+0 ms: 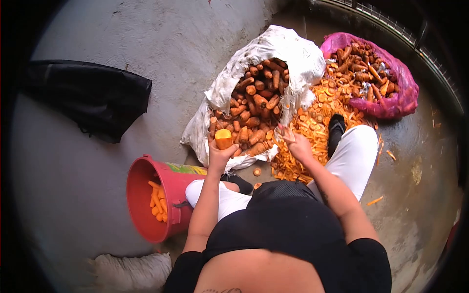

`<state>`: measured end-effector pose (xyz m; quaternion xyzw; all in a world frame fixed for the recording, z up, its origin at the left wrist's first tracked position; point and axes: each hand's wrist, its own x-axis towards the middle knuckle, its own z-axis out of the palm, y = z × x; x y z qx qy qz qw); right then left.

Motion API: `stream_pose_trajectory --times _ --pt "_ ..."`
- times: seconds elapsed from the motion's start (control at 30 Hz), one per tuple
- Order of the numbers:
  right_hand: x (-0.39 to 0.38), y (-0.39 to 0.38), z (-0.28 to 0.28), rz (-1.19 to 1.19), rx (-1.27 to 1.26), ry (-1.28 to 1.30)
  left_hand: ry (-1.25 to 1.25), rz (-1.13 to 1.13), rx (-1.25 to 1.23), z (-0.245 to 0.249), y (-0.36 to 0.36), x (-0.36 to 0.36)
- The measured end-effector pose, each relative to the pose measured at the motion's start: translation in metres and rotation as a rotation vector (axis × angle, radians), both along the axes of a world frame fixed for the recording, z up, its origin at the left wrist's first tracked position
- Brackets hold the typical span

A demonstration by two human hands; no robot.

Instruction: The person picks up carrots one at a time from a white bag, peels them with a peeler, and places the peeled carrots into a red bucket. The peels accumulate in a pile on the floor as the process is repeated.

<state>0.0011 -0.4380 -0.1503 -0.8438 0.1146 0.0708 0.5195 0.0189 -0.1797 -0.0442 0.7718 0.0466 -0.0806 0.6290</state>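
My left hand (pixel 220 155) is closed around a thick carrot (pixel 223 138), its pale orange cut end pointing up and away from me. My right hand (pixel 297 145) is held to the right, over the edge of the peel pile, its fingers bent together; what they hold is too small to make out. Just beyond both hands, a white sack (pixel 222 88) lies open with many unpeeled carrots (pixel 259 101) spilling towards me. Orange carrot peelings (pixel 312 134) and cut ends are heaped between the sack and my right foot.
Beside my left knee a red bucket (pixel 139 205) leans, with peeled carrots (pixel 157 202) inside. A pink mesh sack (pixel 403 90) of carrots and scraps stands at the back right. Black plastic (pixel 97 93) lies on the floor to the left, and a whitish sack (pixel 132 271) at the lower left.
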Motion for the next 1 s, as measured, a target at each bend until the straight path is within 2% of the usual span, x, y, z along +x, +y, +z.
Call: stream_pose_trajectory --times 0.1,0.17,0.2,0.3,0.4,0.5,0.6,0.8,0.9,1.0 --pt "-0.002 0.001 0.020 0.057 -0.001 -0.161 -0.030 -0.070 -0.048 -0.005 -0.002 -0.004" --pt "-0.004 0.008 0.017 0.095 0.074 -0.251 -0.059 -0.091 -0.086 -0.012 -0.004 -0.003" --pt "-0.005 0.010 0.017 0.139 0.035 -0.358 -0.075 -0.102 -0.099 -0.012 -0.005 -0.001" --pt "-0.011 0.019 0.029 0.206 -0.002 -0.643 -0.066 -0.124 -0.011 -0.015 -0.005 0.001" --pt "-0.011 0.021 0.028 0.279 -0.076 -0.790 -0.115 -0.162 0.045 -0.020 -0.015 -0.002" --pt "-0.013 0.022 0.034 0.292 -0.099 -0.806 -0.253 -0.177 0.237 -0.035 -0.018 -0.001" --pt "-0.012 0.022 0.031 0.306 -0.123 -0.810 -0.287 -0.140 0.361 -0.037 -0.023 -0.002" --pt "-0.013 0.023 0.032 0.282 -0.131 -0.773 -0.284 -0.138 0.365 -0.034 -0.028 -0.008" --pt "-0.012 0.021 0.030 0.310 -0.126 -0.759 -0.262 -0.128 0.254 -0.037 -0.030 -0.009" --pt "-0.013 0.021 0.031 0.330 -0.126 -0.745 -0.297 -0.132 0.341 -0.034 -0.029 -0.007"
